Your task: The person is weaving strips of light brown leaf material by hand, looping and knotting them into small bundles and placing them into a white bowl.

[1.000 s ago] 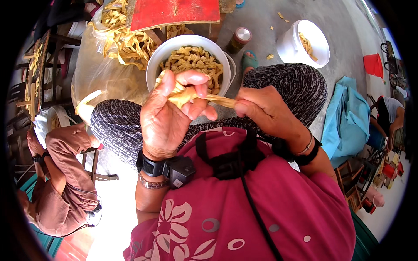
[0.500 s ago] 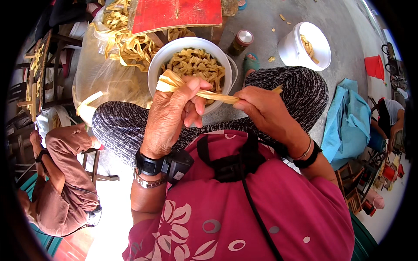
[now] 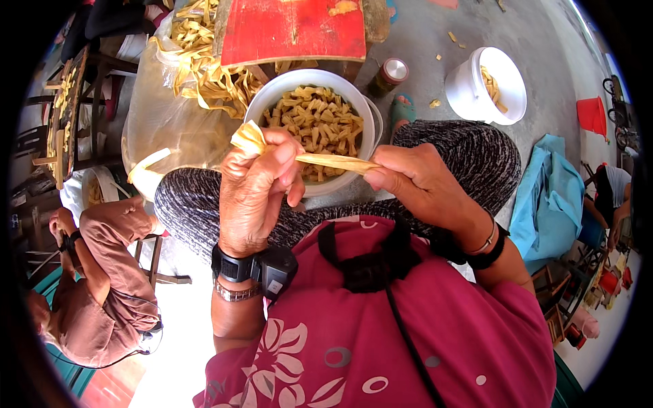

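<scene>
Between my two hands a dried yellow leaf strip (image 3: 335, 162) is stretched, above the near rim of a white bucket. My left hand (image 3: 257, 183) pinches it, with a wide folded end sticking up past the thumb. At the other end, my right hand (image 3: 418, 182) grips the strip between thumb and curled fingers. Many short, folded yellow pieces (image 3: 316, 115) fill much of the white bucket (image 3: 371, 126), which stands between my knees.
A red board (image 3: 292, 30) lies beyond the bucket. Long loose strips (image 3: 211, 68) are heaped on a plastic sheet to its left. A lidded jar (image 3: 389, 76) and a second white bucket (image 3: 469, 88) stand to the right. Another person (image 3: 102, 285) sits at the left.
My left hand has shifted slightly left and down, and the folded end now stands more upright. The far end of the strip no longer shows beyond my right hand. The whole view has shifted slightly.
</scene>
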The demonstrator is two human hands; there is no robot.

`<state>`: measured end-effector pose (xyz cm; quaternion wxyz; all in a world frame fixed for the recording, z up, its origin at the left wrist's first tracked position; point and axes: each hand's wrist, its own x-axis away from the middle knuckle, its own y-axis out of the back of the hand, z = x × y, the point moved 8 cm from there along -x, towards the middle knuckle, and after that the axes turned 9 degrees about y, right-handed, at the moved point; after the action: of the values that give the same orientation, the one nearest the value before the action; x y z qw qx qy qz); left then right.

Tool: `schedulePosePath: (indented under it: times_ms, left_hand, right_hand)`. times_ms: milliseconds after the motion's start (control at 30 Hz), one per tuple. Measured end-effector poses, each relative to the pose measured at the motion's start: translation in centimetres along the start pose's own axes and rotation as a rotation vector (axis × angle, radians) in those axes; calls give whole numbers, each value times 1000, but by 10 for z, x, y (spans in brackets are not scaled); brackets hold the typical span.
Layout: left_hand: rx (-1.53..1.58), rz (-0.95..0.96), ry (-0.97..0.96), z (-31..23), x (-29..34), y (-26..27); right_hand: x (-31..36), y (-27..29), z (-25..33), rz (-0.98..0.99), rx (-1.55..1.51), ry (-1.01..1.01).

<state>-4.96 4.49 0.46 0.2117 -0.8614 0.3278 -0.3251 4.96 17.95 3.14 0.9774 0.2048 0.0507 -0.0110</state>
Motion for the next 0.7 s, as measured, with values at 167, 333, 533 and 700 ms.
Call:
schedulePosePath:
  times_ms: [167, 333, 533, 700]
  left_hand:
    - [-30, 54, -95, -30, -21, -10]
    - [-172, 65, -285, -92, -62, -40]
    - [-244, 55, -394, -127, -93, -49]
    - [-754, -266, -499, -123, -127, -17]
  right_hand:
    - [-32, 31, 26, -53, 457, 188]
    - [-83, 73, 45, -179, 752, 304]
    - [-118, 95, 46, -264, 1017, 318]
    - [-142, 81, -1, -159, 1083, 233]
